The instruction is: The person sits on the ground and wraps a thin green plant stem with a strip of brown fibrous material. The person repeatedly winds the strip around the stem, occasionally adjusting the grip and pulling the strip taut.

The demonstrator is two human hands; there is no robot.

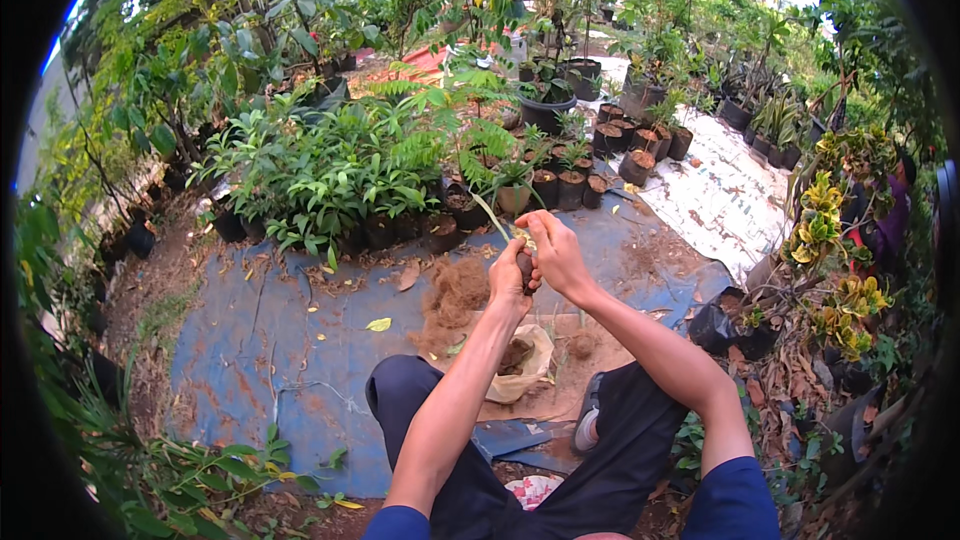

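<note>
Both hands are raised together in front of me, above the ground sheet. My left hand is closed around a dark brown clump, which looks like a soil or root ball. A pale green, strap-like leaf or stem sticks up from it toward the upper left. My right hand presses against the clump's other side, with curled fingers at the base of the green part. Below the hands, an open pale sack with brown soil in it stands between my legs.
A heap of brown fibre lies on the blue sheet, left of a tan mat. Potted leafy plants and black pots of soil line the far edge. At right are a white sheet and a yellow-leaved shrub.
</note>
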